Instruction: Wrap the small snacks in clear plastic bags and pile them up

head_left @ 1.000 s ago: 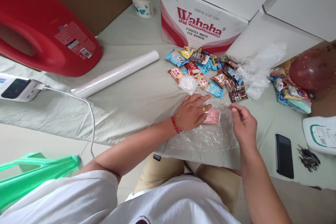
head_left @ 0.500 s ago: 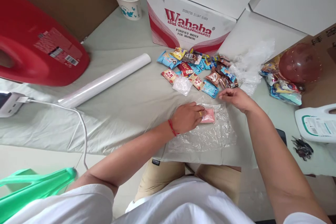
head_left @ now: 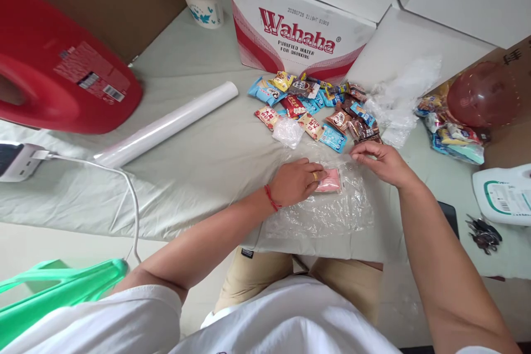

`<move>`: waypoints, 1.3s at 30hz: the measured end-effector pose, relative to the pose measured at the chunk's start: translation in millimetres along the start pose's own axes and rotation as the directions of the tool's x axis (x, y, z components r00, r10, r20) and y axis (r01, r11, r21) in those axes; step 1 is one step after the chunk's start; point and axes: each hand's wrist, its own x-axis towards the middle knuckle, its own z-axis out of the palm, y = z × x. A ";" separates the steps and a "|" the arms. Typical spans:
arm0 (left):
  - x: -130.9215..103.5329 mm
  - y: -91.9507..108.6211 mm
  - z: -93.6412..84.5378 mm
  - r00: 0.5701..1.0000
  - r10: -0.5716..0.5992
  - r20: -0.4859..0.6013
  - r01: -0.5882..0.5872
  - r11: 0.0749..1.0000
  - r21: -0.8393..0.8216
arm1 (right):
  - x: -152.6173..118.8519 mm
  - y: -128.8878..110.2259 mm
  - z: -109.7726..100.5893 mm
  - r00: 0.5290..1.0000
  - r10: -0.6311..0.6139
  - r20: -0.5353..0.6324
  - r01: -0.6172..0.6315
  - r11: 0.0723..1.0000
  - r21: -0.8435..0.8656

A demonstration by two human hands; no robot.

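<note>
Left hand [head_left: 293, 181], fingers spread a second ago, now drawn together, covers and apparently steadies the pink packet [head_left: 332, 180] amid clear film [head_left: 323, 218] on the counter [head_left: 207, 177]; grip indeterminable. Right hand [head_left: 384, 161], fingertips bunched, has shifted toward the film's far corner; pinch unconfirmed.

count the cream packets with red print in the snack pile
2: one cream packet at the near left of the snack pile, left of the small crumpled plastic; the other cream packet right of that plastic. Both lie beyond the left hand. More may be hidden.
</note>
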 end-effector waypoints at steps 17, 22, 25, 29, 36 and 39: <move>-7.4 16.7 -0.2 0.964 0.163 -0.211 -0.125 0.975 0.183 | 73.4 -24.9 10.6 0.978 -0.019 0.208 0.091 0.936 -0.339; -7.8 20.5 1.7 0.986 0.122 -0.111 -0.098 0.975 0.201 | 93.7 -20.2 19.0 0.919 -0.032 0.394 0.149 0.951 -0.271; -7.5 19.5 3.3 0.990 0.103 -0.100 -0.082 0.978 0.193 | 92.2 -26.2 15.2 0.926 -0.161 0.341 0.232 0.956 -0.178; -6.8 19.8 2.0 0.994 0.069 -0.090 -0.050 0.979 0.200 | 71.5 -46.9 8.1 0.941 -0.136 0.311 0.196 0.965 -0.171; -7.5 28.4 3.3 0.999 0.043 -0.033 -0.034 0.970 0.241 | -14.9 -70.9 26.1 0.943 -0.278 0.183 0.318 0.916 -0.245; -14.3 33.4 3.7 0.999 0.027 0.023 -0.032 0.970 0.240 | -49.7 -60.6 46.5 0.935 -0.299 0.189 0.342 0.901 -0.267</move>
